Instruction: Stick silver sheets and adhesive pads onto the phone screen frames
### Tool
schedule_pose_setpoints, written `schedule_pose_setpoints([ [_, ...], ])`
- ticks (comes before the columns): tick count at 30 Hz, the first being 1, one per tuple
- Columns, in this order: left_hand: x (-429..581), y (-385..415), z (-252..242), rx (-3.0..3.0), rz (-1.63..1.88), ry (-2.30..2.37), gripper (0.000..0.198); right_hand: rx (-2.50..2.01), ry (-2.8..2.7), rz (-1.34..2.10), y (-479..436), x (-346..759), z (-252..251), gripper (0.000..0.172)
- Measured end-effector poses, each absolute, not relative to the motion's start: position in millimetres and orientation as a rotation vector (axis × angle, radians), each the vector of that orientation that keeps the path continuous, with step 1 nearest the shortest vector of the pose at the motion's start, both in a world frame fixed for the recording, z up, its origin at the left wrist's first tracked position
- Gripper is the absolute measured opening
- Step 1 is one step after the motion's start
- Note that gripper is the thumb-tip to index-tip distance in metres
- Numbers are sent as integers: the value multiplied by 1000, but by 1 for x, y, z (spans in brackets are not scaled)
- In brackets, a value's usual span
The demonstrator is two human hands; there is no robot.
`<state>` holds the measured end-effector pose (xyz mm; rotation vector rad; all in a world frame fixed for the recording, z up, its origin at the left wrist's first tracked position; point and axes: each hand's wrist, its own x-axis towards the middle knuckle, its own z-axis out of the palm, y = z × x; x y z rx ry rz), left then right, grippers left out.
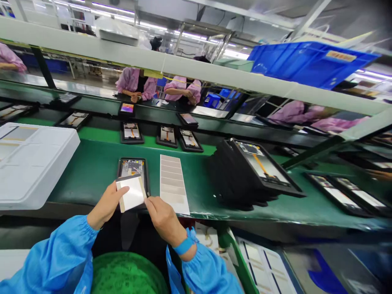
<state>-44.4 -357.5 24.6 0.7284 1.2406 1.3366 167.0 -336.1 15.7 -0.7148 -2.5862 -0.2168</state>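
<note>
A flat, silver-white tablet battery (132, 192) with a dark strip along its top edge and tan strips at its sides is held up over the front edge of the bench. My left hand (108, 203) grips its left side, thumb across the front face. Closed at its lower right edge are the fingers of my right hand (162, 214), their tips partly hidden. Just behind the battery, an opened tablet (133, 163) in a black frame lies with its circuit board showing; its lower part is covered. To the right is a sheet of pale adhesive strips (173, 179).
A stack of black-framed tablets (260, 167) stands on the right of the green bench (92, 163). On the left sits a white tray (58, 163). Several opened tablets (131, 132) line the conveyor behind. A blue bin (306, 63) rests on the overhead shelf; people in pink sit opposite.
</note>
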Motion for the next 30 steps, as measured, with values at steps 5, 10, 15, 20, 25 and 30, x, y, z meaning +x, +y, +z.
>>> schedule_pose_setpoints([
  [5, -40, -357, 21, 880, 1225, 1243, 40, -716, -2658, -355, -337, 168, 3, 24],
  [10, -43, -367, 21, 850, 931, 1051, 32, -1078, -2148, -35, -303, 207, -1, 19],
  [15, -34, -367, 2, 389, 1062, 982, 23, -1401, -1662, 160, -300, 226, 4, 10],
  [20, -14, -355, -15, 191, 1188, 902, 22, -862, -2247, 392, -354, 178, 6, 25],
  [25, -5, -352, -15, 155, 1233, 800, 37, -640, -2620, 133, -376, 155, 17, 26],
  [30, -1, -354, -11, 157, 1238, 749, 44, -597, -2719, -204, -376, 153, 24, 23],
])
